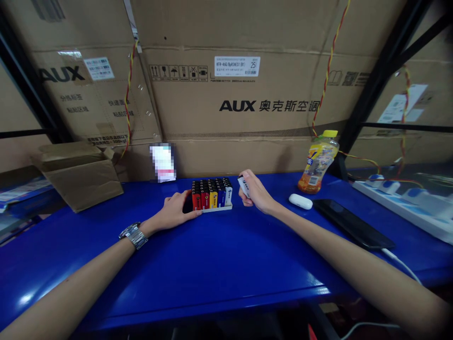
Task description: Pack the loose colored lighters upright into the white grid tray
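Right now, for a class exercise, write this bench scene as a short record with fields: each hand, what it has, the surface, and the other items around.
Left hand: resting open on the left end of a tray of upright lighters
Left wrist: steel wristwatch
Right hand: holding a white lighter beside the tray
Surface: blue table
Items on table: plastic drink bottle, white earbud case, black phone, power strip, open cardboard box
Behind: AUX cartons
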